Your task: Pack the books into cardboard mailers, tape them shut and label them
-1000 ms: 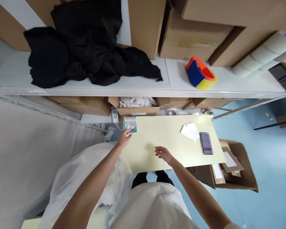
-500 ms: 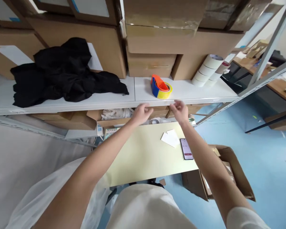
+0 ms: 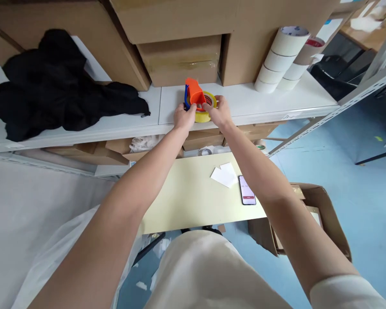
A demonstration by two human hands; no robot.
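**Tape dispenser (image 3: 197, 101) gripped with both hands on the white shelf (image 3: 254, 99)**

Both arms reach far and up from the body to the shelf. The left hand (image 3: 184, 118) is closed on the left side of the tape dispenser, at its blue and orange frame. The right hand (image 3: 220, 112) is closed on the right side, with its fingers curled against the yellow roll. The tape dispenser sits near the front edge of the shelf, about midway along it, with its orange guard standing upward.

Behind it, cardboard boxes (image 3: 180, 60) fill the back of the shelf. Black cloth (image 3: 51, 94) lies crumpled on the shelf to the left, well apart from the hands. A leaning stack of pale tape rolls (image 3: 276, 68) rests on the shelf to the right.

Below the shelf and nearer the person is a pale yellow tabletop (image 3: 186, 193). On its right part lie white slips of paper (image 3: 225, 175), and a phone (image 3: 247, 190) with a lit screen lies just beside them, nearer the right edge. An open carton (image 3: 328, 214) stands on the blue floor to the right of the tabletop.
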